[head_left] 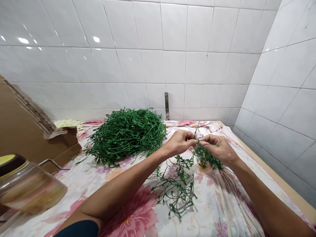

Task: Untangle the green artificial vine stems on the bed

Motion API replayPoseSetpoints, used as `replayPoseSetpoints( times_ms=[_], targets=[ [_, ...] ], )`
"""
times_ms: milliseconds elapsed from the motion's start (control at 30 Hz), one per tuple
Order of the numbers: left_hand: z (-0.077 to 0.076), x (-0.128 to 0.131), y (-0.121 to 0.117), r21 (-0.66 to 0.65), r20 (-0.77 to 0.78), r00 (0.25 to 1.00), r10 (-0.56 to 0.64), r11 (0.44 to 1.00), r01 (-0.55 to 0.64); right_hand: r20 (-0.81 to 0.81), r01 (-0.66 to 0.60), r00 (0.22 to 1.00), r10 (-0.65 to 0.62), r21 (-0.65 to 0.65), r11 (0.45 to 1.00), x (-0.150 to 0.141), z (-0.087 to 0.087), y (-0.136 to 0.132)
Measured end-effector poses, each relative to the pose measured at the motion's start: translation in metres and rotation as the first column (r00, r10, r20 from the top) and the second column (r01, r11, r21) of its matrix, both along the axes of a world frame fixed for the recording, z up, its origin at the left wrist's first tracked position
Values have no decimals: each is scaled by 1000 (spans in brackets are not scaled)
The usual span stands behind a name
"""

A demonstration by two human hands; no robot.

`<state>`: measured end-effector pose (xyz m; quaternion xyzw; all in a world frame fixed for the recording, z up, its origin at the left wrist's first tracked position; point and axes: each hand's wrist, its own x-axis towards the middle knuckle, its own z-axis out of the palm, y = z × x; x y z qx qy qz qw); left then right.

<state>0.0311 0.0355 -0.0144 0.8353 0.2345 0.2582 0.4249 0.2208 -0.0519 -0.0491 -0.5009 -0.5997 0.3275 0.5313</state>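
Observation:
My left hand [180, 142] and my right hand [220, 149] meet fingertip to fingertip above the right part of the cloth. Both pinch a thin green stem [196, 129], which looks like plastic; part of it sticks up between them. My fingers partly cover the pinched spot. Under and behind my hands lies a small bunch of green stems [206, 158]. Closer to me, several loose branching stems [176, 194] are spread over the cloth. A large heap of the same green stems [130, 135] rests beyond my left forearm.
A floral cloth [133, 214] covers the table. At left stand a clear jar [32, 187] with a dark and yellow lid and a torn cardboard box [27, 125]. Pale yellow pieces [70, 123] lie behind the box. A metal bracket [167, 106] is against the tiled wall [148, 65].

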Motion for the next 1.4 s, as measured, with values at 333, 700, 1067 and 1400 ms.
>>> replayPoseSetpoints(
  times_ms=[333, 700, 1067, 1400],
  targets=[
    [4, -4, -8, 340, -130, 980, 151, 935, -99, 164, 106, 979, -121, 98, 989, -9, -8, 2],
    [-7, -1, -7, 465, -168, 967, 191, 880, -93, 309, 185, 924, -226, 157, 970, -9, -11, 1],
    [-16, 6, 5, 255, -201, 979, 35, 967, 18, 464, 297, 810, -358, 201, 933, -12, -19, 0],
    [-28, 12, -1, 32, -11, 997, -72, 997, 72, 447, 565, 661, -603, 231, 792, 21, -15, 16]
  ],
)
